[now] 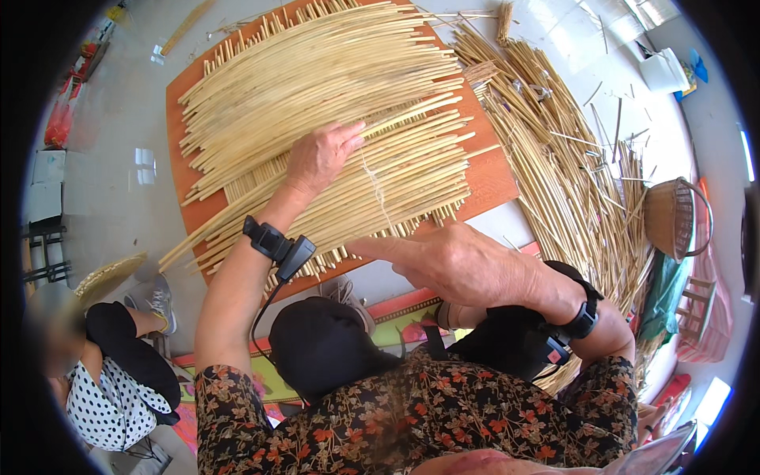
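Note:
Pale stalks lie side by side in a wide layer on an orange-brown board. More stalks run crosswise beneath and show at the edges. My left hand rests over the nearer part of the layer, its thumb and fingers closed around a stalk. Just right of that hand, a loose whitish string trails across the stalks toward me. My right hand hovers by the board's near edge, the index finger stretched leftward toward the stalk ends. Its other fingers are bent and partly hidden; nothing shows held there.
A large heap of loose stalks spreads over the floor on the right, beside a wicker basket. A white bucket stands at the far right. Another person sits at lower left, near a woven straw piece.

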Demonstrator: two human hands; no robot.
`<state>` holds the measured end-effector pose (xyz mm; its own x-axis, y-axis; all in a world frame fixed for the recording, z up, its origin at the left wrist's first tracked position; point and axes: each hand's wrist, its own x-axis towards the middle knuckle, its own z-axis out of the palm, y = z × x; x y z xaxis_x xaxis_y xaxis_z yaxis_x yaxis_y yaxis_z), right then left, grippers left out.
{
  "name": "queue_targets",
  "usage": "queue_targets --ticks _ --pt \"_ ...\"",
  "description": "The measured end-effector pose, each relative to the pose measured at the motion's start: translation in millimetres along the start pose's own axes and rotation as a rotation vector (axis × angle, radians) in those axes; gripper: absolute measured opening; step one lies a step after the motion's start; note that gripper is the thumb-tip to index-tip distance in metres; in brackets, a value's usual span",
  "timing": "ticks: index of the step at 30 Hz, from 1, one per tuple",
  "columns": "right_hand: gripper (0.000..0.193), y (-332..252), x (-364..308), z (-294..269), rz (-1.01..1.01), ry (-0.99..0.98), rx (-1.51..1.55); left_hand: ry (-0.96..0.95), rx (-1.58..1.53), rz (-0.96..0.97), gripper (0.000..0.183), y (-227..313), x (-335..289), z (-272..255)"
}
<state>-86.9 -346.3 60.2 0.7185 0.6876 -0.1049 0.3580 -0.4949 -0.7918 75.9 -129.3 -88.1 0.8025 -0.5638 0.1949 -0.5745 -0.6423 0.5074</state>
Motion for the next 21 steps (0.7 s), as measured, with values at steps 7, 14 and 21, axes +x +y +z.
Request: queue_targets --ticks 7,14,21 --pt "0.033 1.6 9.7 -7.3 0.161 -0.009 0.185 0.011 -0.066 -0.035 0.032 -17.5 5.6 -2.6" --pt "0.021 29.5 31.2 -7.5 0.008 0.140 0.177 0.074 0.035 0.096 0.031 -38.5 0.8 10.8" --pt "0.008 50.0 56.2 -6.1 0.334 0.273 0.400 0.048 0.043 0.090 0.030 -39.8 -1.3 17.8"
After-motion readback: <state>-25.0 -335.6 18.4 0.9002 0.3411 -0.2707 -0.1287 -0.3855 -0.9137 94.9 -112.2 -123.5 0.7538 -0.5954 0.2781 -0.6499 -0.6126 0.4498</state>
